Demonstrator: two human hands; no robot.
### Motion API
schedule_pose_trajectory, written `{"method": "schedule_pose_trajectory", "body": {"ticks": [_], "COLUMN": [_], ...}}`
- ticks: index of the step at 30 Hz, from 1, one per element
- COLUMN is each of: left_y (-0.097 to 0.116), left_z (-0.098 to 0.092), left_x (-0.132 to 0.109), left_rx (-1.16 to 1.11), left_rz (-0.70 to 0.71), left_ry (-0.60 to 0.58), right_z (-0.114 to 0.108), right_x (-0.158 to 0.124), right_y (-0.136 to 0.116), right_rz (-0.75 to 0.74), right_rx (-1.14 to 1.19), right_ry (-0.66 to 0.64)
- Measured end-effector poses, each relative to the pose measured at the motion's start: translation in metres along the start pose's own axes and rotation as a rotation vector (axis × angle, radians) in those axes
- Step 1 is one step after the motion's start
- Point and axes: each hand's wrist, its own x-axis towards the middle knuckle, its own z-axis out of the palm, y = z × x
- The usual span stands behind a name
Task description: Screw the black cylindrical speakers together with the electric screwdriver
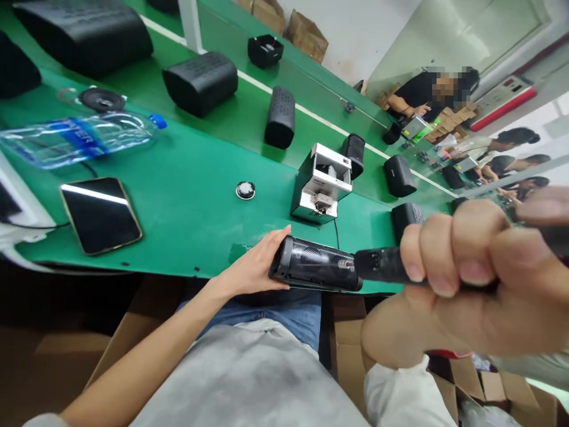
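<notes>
My left hand (251,267) holds one end of a black cylindrical speaker body (315,270) lying lengthwise at the near edge of the green table (200,207), fingers along its far side. My right hand (471,279) is closed in a fist round a black power screwdriver (382,265), close to the camera. The tool's tip meets the speaker's right end. My lap in jeans and a grey shirt lies below.
On the table: a silver screw dispenser (320,184), a small round driver (245,190), a phone (101,213), a lying water bottle (80,137), a loose speaker cone (101,99) and several black speaker housings (280,117). Other people work at far right (427,95). Cardboard boxes sit below.
</notes>
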Motion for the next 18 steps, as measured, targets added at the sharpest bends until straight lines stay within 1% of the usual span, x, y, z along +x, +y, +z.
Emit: {"method": "schedule_pose_trajectory", "body": {"ticks": [2,4,7,10,12,16,18], "left_y": [-0.001,-0.001,0.000,0.001,0.002,0.002,0.003], "left_z": [0.001,0.001,0.003,0.004,0.005,0.010,0.013], "left_x": [-0.001,-0.001,-0.001,-0.001,-0.001,-0.003,-0.004], "left_rx": [0.001,0.004,0.015,0.027,0.030,0.036,0.034], "left_rz": [0.005,0.007,0.020,0.017,0.008,-0.014,-0.026], "left_ry": [0.004,0.010,0.014,0.011,0.015,0.063,0.070], "right_z": [0.004,0.004,0.003,0.008,0.016,0.032,0.035], "right_x": [-0.015,-0.024,-0.025,-0.025,-0.030,-0.052,-0.061], "right_y": [-0.005,-0.004,0.002,0.008,0.015,0.043,0.058], "right_rz": [0.020,0.023,0.029,-0.010,-0.032,0.013,0.044], "right_rx": [-0.018,-0.018,-0.024,0.009,0.003,-0.078,-0.064], "right_ry": [-0.078,-0.162,-0.282,-0.342,-0.337,-0.239,-0.255]}}
